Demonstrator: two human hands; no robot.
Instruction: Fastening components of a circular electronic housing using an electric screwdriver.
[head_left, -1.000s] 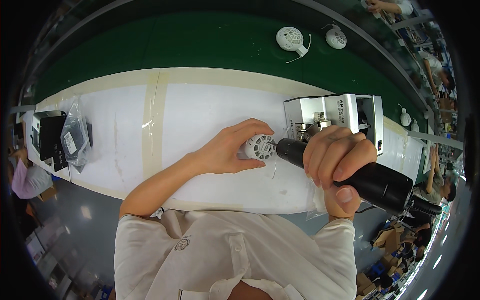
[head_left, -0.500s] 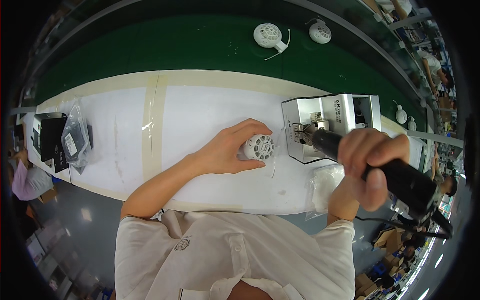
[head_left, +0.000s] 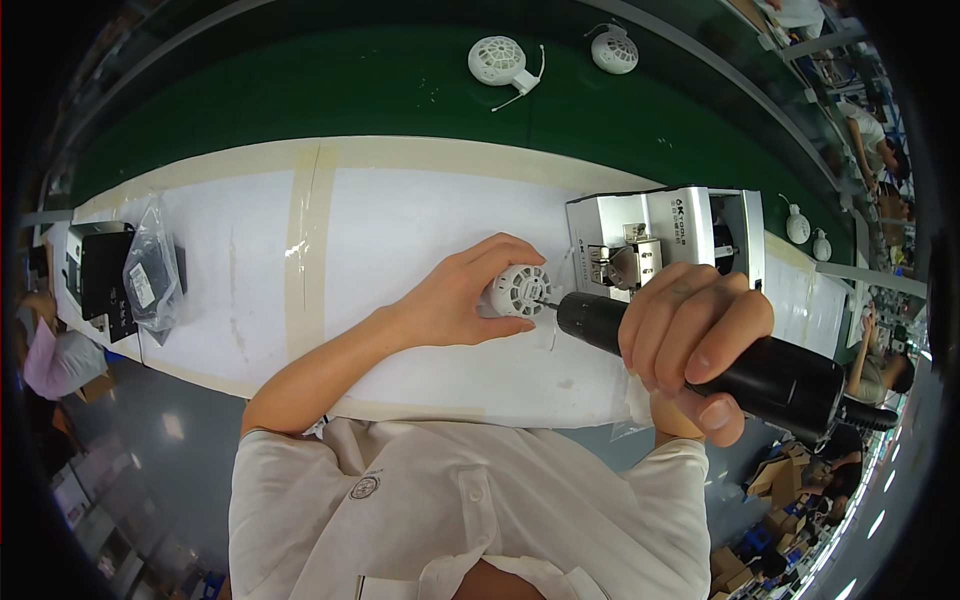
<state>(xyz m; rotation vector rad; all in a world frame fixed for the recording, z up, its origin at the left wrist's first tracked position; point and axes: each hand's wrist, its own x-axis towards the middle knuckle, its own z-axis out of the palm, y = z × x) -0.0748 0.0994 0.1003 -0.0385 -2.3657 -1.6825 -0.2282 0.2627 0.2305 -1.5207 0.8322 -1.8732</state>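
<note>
A silver metal fixture (head_left: 665, 235) is set on the white tabletop (head_left: 400, 220). Far left of the fixture, a plastic bag (head_left: 152, 265) lies on a black box (head_left: 100, 280). Beyond the fixture, two white fans (head_left: 497, 60) are placed on a green belt (head_left: 300, 100).

This is a factory assembly line — a long white work surface (head_left: 400, 220) edged with tape runs beside a green conveyor belt (head_left: 300, 90) carrying identical round white grilled fan housings (head_left: 497, 60). A small metal benchtop machine (head_left: 665, 235) stands on the bench, bagged parts (head_left: 152, 265) lie at its left end, and other workers sit at stations along the right — cartons stacked on the floor.
</note>
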